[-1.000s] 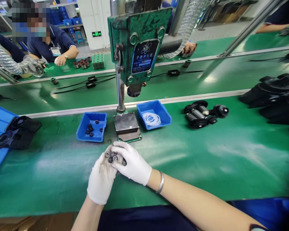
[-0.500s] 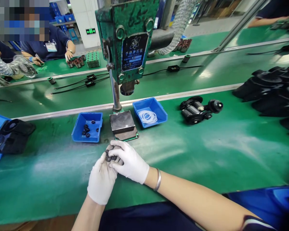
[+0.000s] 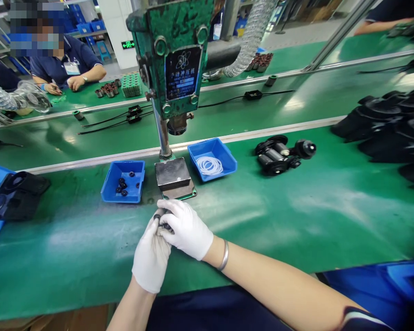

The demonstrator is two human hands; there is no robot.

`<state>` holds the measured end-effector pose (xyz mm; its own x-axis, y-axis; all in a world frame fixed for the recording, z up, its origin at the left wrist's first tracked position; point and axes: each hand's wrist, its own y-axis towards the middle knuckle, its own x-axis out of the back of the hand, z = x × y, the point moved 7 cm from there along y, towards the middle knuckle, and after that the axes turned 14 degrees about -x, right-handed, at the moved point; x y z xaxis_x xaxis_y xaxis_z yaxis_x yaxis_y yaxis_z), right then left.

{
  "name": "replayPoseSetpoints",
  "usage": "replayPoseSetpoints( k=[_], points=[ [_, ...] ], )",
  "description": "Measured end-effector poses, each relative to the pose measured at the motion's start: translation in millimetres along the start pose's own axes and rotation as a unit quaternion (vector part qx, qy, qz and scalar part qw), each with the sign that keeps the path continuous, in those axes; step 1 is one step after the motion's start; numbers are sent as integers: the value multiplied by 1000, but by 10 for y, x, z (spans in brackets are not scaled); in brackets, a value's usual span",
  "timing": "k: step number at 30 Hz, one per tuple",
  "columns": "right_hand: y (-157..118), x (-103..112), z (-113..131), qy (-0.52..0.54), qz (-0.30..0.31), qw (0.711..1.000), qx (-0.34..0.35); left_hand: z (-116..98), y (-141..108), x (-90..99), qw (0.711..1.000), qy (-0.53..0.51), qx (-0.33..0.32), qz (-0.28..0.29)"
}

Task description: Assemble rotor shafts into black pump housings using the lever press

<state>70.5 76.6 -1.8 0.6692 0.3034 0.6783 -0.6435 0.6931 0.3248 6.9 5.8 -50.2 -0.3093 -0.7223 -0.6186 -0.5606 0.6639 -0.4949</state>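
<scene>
White gloves cover both hands, which meet just in front of the press base (image 3: 174, 174). My left hand (image 3: 152, 257) is closed around small black parts (image 3: 165, 225), partly hidden by the fingers. Over them lies my right hand (image 3: 188, 230), its fingers bent and pinching at the same black parts. Behind and to the left, a blue bin (image 3: 106, 191) holds several small black rings (image 3: 122, 183). Another blue bin (image 3: 229, 158), right of the press base, contains white rings (image 3: 209, 165).
The green hand press (image 3: 182, 59) rises above its base. A black assembly (image 3: 279, 154) lies on the right, near large black housings (image 3: 393, 124). More black housings (image 3: 20, 195) sit at the left edge. Across the bench is a person (image 3: 67, 64).
My fingers have shifted around the black parts, and my left hand is slightly farther right. The person across has drawn one hand back from the copper-coloured parts. The view has shifted slightly.
</scene>
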Motion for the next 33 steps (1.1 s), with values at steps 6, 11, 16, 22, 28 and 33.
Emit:
replayPoseSetpoints(
  k=[6, 11, 16, 22, 28, 33],
  points=[
    [77, 47, -191, 171, 45, 971, -162, -89, -13, -33, 999, 22, -23, 18],
    [105, 64, -268, 251, 97, 938, -218, -152, -43, 0, 995, 57, -57, 64],
    [105, 50, -288, 279, 109, 932, -203, -189, -50, 3, 988, 100, -83, 78],
    [103, 27, -304, 292, 115, 926, -210, -195, -55, 1, 983, 136, -90, 82],
    [106, 14, -316, 302, 124, 920, -218, -173, -11, -19, 971, 189, -126, 79],
    [118, 43, -308, 309, 116, 925, -189, -171, 24, 6, 956, 238, -149, 84]
  ],
)
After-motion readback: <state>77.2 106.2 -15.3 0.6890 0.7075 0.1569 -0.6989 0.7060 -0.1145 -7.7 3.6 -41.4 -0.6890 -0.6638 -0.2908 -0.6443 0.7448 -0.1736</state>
